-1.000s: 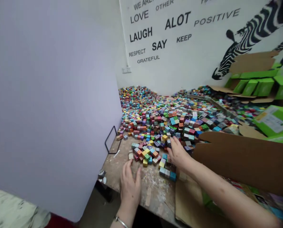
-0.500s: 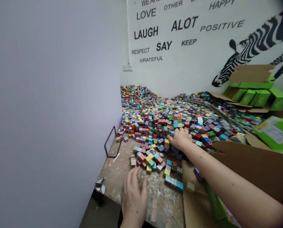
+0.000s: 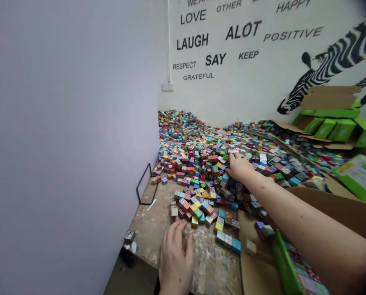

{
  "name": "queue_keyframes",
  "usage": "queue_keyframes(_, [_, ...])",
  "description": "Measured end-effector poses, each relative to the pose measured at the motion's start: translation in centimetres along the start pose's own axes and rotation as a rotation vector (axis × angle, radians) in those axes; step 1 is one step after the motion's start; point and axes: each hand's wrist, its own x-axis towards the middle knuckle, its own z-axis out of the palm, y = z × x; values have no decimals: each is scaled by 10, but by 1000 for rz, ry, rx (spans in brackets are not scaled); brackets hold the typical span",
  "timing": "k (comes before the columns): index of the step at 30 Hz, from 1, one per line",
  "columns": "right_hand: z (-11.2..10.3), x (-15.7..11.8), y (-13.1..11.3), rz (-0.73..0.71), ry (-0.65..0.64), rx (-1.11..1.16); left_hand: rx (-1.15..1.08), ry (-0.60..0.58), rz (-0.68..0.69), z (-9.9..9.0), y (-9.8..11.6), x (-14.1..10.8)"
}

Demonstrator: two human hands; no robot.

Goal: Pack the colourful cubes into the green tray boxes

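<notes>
A large heap of small colourful patterned blocks (image 3: 198,157) covers the wooden table (image 3: 148,237). My right hand (image 3: 239,166) reaches into the heap with its fingers bent over the blocks; what they touch or hold is hidden. Near the table's front edge, my left hand (image 3: 176,254) rests with fingers curved and apart, nothing in it. Just beyond it lies a loose group of blocks (image 3: 198,209), and a short row of blue and grey blocks (image 3: 228,241) is to its right.
A pale panel (image 3: 72,143) fills the left side, beside a black metal frame (image 3: 137,190). On the right are an open cardboard flap (image 3: 333,209), a green box with blocks (image 3: 289,262), another green box (image 3: 359,176) and stacked green boxes (image 3: 339,129).
My right hand has moved forward over the heap, and blocks around its former place have shifted. The view has turned slightly left. My left hand remains near the front edge.
</notes>
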Motion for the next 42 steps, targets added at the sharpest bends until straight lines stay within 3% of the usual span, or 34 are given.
queue_keyframes(8, [0, -4, -3, -23, -10, 34, 14, 29, 31, 0, 2, 1])
queue_keyframes(17, [11, -9, -4, 113, -41, 210, 26, 23, 51, 0, 3, 1])
queue_keyframes(21, [12, -12, -4, 44, -42, 317, 25, 38, 51, -1, 5, 1])
queue_keyframes(25, [21, -34, -12, -31, -44, 414, 17, 27, 30, -2, 7, 0])
queue_keyframes(33, [62, -94, -25, -191, -70, 629, -14, 16, 38, 0, 5, 0])
queue_keyframes(42, [45, -129, 14, -242, -58, 934, 27, 19, 84, 4, 1, 1])
